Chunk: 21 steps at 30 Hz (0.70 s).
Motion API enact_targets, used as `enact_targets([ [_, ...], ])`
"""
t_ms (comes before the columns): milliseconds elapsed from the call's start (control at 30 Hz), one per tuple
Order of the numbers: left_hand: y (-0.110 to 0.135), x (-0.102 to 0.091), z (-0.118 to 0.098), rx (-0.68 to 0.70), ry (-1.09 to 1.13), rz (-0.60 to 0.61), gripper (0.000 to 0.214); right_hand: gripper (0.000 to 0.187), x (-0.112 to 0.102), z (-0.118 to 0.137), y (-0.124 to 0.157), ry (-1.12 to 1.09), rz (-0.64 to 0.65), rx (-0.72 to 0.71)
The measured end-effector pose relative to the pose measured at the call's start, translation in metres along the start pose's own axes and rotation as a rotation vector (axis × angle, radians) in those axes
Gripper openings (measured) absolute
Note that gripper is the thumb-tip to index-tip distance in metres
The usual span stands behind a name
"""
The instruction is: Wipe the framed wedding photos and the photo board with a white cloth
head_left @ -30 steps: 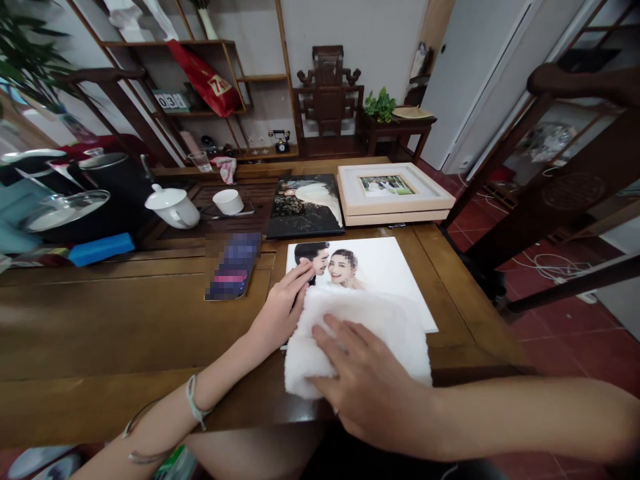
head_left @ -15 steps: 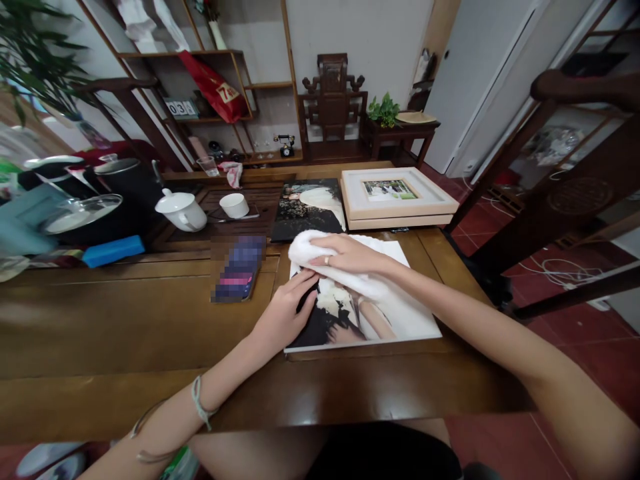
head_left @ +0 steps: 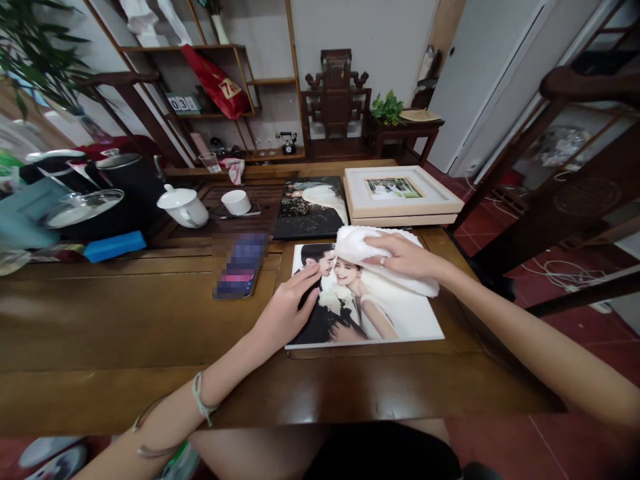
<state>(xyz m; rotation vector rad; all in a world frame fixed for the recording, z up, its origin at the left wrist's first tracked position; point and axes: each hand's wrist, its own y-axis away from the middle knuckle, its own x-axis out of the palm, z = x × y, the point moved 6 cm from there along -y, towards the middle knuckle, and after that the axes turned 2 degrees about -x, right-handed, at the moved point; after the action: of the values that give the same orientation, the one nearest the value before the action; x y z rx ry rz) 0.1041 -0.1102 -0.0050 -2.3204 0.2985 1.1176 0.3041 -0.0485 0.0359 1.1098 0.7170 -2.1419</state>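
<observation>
A photo panel (head_left: 385,317) printed with a couple lies flat near the front of the wooden table. My left hand (head_left: 287,313) rests on its left side, fingers stretched out and lying flat, holding nothing. Over the upper right part of the panel, my right hand (head_left: 403,255) presses down on a fluffy white cloth (head_left: 357,245), its fingers closed round the folded fabric. Part of the cloth hangs past the panel's right edge. Behind the panel lies a darker photo panel (head_left: 313,207), beside a light wood picture frame (head_left: 407,212).
A phone (head_left: 243,267) with a blurred screen lies left of the panel. Farther left on the table (head_left: 125,333) are a lidded white cup (head_left: 184,207), a small white bowl (head_left: 236,203), a blue block (head_left: 115,246) and a dark kettle (head_left: 123,180). A dark wooden chair (head_left: 565,193) stands at the right.
My right hand has slid the white cloth to the right across the panel, uncovering the printed faces. My left hand has stayed on the panel's left side.
</observation>
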Motion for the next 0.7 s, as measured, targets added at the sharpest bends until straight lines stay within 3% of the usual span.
enact_targets([
  [100,-0.001,-0.001,-0.001,0.005,0.008,-0.007,0.037,0.024,0.007,0.009,0.004,0.175,-0.012,0.000],
  [233,-0.002,-0.001,0.000,0.000,0.033,-0.022,0.037,0.032,0.032,0.051,0.004,0.353,0.059,-0.139],
  [467,0.000,-0.002,0.005,-0.039,0.062,-0.046,0.040,0.031,0.067,0.120,0.043,0.346,0.134,-0.247],
  [567,0.000,-0.001,0.006,-0.056,0.074,-0.034,0.040,0.030,0.068,0.117,0.040,0.330,0.129,-0.254],
  [700,0.000,-0.002,0.004,-0.053,0.074,-0.045,0.039,0.035,0.049,0.075,0.008,0.398,0.075,-0.145],
])
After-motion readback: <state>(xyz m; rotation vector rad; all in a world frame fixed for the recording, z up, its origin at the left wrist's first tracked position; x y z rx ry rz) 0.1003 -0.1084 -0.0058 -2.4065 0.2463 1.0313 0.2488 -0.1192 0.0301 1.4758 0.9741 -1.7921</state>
